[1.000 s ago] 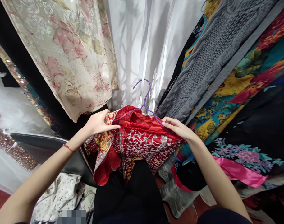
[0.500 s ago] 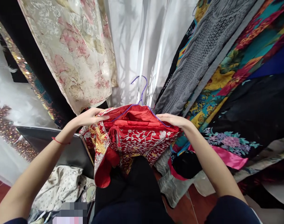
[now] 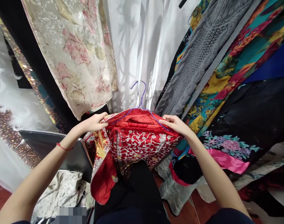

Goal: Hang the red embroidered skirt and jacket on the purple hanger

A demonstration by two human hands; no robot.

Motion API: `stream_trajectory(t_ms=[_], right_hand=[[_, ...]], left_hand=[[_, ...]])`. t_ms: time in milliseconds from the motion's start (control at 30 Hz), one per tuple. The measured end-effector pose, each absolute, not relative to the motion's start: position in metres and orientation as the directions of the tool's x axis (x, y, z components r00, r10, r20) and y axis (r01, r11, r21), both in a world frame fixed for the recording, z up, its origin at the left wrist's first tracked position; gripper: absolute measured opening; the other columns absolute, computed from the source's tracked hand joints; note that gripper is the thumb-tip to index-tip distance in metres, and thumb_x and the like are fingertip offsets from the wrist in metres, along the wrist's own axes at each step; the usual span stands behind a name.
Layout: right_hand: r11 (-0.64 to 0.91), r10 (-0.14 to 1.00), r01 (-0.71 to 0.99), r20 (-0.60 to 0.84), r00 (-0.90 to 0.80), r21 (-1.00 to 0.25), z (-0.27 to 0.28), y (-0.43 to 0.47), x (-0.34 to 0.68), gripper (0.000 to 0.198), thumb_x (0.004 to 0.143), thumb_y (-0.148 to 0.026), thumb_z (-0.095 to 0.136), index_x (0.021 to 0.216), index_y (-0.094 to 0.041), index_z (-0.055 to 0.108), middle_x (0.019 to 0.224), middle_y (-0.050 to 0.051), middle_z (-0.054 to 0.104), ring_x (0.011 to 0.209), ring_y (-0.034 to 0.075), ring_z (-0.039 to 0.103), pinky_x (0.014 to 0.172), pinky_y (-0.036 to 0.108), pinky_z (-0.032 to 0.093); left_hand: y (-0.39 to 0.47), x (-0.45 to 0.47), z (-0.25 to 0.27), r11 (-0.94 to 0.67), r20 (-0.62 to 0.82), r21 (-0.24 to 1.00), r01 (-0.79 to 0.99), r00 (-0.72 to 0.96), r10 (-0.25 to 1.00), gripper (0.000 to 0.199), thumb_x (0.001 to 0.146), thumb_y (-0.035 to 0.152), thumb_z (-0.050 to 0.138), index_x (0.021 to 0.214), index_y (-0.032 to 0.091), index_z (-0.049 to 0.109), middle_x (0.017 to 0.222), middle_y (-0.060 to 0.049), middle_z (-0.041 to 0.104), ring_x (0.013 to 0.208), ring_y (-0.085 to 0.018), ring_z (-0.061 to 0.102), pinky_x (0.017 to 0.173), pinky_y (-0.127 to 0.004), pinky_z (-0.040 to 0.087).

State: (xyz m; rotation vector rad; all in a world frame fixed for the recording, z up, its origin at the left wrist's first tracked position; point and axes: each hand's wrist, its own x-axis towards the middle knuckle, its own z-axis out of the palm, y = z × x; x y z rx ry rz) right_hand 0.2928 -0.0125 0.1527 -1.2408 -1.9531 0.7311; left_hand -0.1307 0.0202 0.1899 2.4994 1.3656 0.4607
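Note:
A red embroidered garment (image 3: 139,143) with silver and gold thread and a red lining lies over my lap. Inside its neck opening sits a purple hanger (image 3: 140,104), its hook pointing up and away from me. My left hand (image 3: 96,122) is closed on the garment's left shoulder edge, thumb on the lining side, near the hanger's left arm. At the opposite shoulder my right hand (image 3: 176,124) pinches the garment edge beside the hanger's right arm. The wide sleeve (image 3: 103,180) hangs down at the left, showing red lining.
A cream floral garment (image 3: 79,62) hangs at the left, a grey knitted one (image 3: 190,71) at the right, beside a colourful floral one (image 3: 216,84). White curtain (image 3: 125,46) fills the back. A black chair back (image 3: 55,152) and a dotted white cloth (image 3: 60,193) are at lower left.
The garment and hanger sit slightly lower in view. The neck opening has flattened, and the left sleeve hangs lower with more lining showing. My right fingers have shifted along the edge.

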Motion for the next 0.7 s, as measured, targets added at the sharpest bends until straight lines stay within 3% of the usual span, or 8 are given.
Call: stream_trajectory(t_ms=[167, 300, 467, 567, 700], right_hand=[[0.49, 0.849, 0.621, 0.498, -0.178, -0.612, 0.139, -0.007, 0.292, 0.047, 0.091, -0.061, 0.054, 0.069, -0.02, 0.046, 0.064, -0.004, 0.036, 0.061, 0.011, 0.032, 0.059, 0.028, 0.026], [0.482, 0.852, 0.631, 0.491, -0.179, -0.607, 0.137, -0.003, 0.292, 0.049, 0.091, -0.061, 0.054, 0.066, -0.021, 0.04, 0.063, -0.005, 0.033, 0.06, 0.011, 0.03, 0.058, 0.028, 0.025], [0.456, 0.874, 0.67, 0.437, -0.213, -0.586, 0.142, -0.003, 0.292, 0.055, 0.091, -0.063, 0.052, 0.061, -0.021, 0.034, 0.062, -0.004, 0.03, 0.06, 0.011, 0.03, 0.059, 0.028, 0.026], [0.453, 0.886, 0.639, 0.39, -0.25, -0.621, 0.145, -0.004, 0.292, 0.054, 0.091, -0.063, 0.05, 0.061, -0.019, 0.044, 0.062, -0.002, 0.039, 0.062, 0.012, 0.035, 0.06, 0.028, 0.028], [0.44, 0.898, 0.578, 0.353, -0.264, -0.687, 0.145, -0.004, 0.293, 0.054, 0.09, -0.066, 0.05, 0.063, -0.019, 0.05, 0.063, -0.001, 0.046, 0.063, 0.014, 0.04, 0.061, 0.028, 0.031]], left_hand=[[0.016, -0.136, 0.168, -0.346, 0.158, 0.302, 0.888, 0.312, 0.937, 0.05, 0.075, 0.036, 0.049, 0.12, 0.014, 0.048, 0.115, -0.015, 0.066, 0.105, -0.031, 0.066, 0.089, -0.039, 0.051], [0.016, -0.128, 0.16, -0.161, 0.152, 0.168, 0.973, 0.136, 0.979, 0.055, 0.08, 0.032, 0.045, 0.131, 0.013, 0.042, 0.123, -0.019, 0.065, 0.111, -0.033, 0.067, 0.087, -0.04, 0.052], [0.028, -0.131, 0.173, -0.125, 0.094, 0.005, 0.992, 0.124, 0.988, 0.041, 0.082, 0.04, 0.048, 0.116, 0.02, 0.06, 0.116, -0.015, 0.071, 0.108, -0.035, 0.068, 0.079, -0.037, 0.051], [0.041, -0.143, 0.188, -0.152, 0.052, 0.081, 0.985, 0.148, 0.988, 0.045, 0.079, 0.048, 0.053, 0.114, 0.024, 0.067, 0.111, -0.008, 0.075, 0.105, -0.03, 0.069, 0.077, -0.031, 0.05], [0.052, -0.146, 0.196, -0.082, 0.124, 0.236, 0.968, 0.054, 0.991, 0.052, 0.076, 0.058, 0.057, 0.116, 0.028, 0.072, 0.104, -0.002, 0.077, 0.097, -0.028, 0.071, 0.072, -0.027, 0.049]])
